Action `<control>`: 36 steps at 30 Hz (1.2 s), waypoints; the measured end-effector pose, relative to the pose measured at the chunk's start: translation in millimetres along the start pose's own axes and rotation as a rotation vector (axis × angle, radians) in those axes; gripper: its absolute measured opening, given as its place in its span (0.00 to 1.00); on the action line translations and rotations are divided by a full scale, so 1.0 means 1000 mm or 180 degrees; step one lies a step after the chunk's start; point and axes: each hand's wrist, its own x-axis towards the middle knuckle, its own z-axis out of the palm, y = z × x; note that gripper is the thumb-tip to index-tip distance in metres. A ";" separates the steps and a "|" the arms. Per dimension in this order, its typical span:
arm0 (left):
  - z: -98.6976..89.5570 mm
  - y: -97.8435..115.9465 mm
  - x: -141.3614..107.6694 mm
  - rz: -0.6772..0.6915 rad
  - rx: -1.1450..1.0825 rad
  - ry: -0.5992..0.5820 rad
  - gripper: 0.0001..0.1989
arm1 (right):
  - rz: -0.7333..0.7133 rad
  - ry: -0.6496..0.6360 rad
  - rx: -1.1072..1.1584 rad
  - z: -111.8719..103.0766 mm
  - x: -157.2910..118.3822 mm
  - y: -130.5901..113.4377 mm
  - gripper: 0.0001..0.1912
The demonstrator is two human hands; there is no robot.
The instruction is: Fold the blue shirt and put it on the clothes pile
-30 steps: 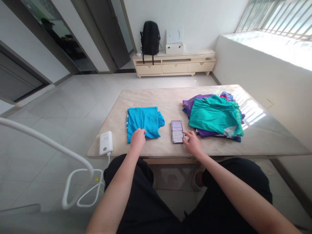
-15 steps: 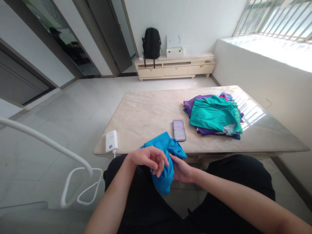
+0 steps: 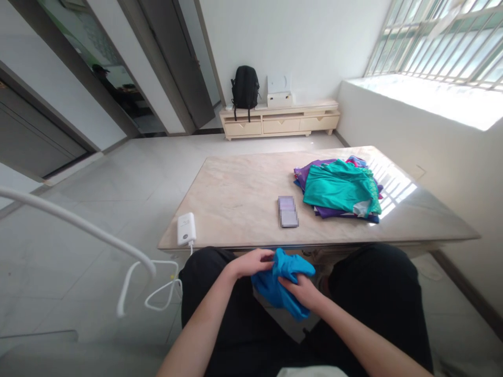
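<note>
A bunched blue cloth (image 3: 280, 285) hangs between my knees, just off the table's near edge. My left hand (image 3: 257, 262) grips its upper left part with curled fingers. On the right side, my right hand (image 3: 302, 290) is closed on the same cloth, its thumb lying across the folds. A stack of folded garments lies on the right of the table, with a teal garment (image 3: 338, 186) on top and purple ones beneath. Left of the stack is a phone (image 3: 288, 212) with a blurred screen.
The marble-look table (image 3: 236, 183) spans the middle. A white power bank (image 3: 186, 229) with a cable lies at its near left corner. A white curved tube (image 3: 78, 217) crosses the left side. Beyond stand a low cabinet (image 3: 281, 125) and a black backpack (image 3: 245, 89). A person sits past a doorway.
The blue cloth has moved off the table edge, toward me and slightly right. My left hand, loosely curled over it before, now grips it. The view has tilted up a little.
</note>
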 end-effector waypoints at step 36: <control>0.079 0.073 -0.009 0.1654 0.0157 0.1358 0.05 | -0.0978 0.0144 -0.0737 -0.045 -0.041 -0.084 0.13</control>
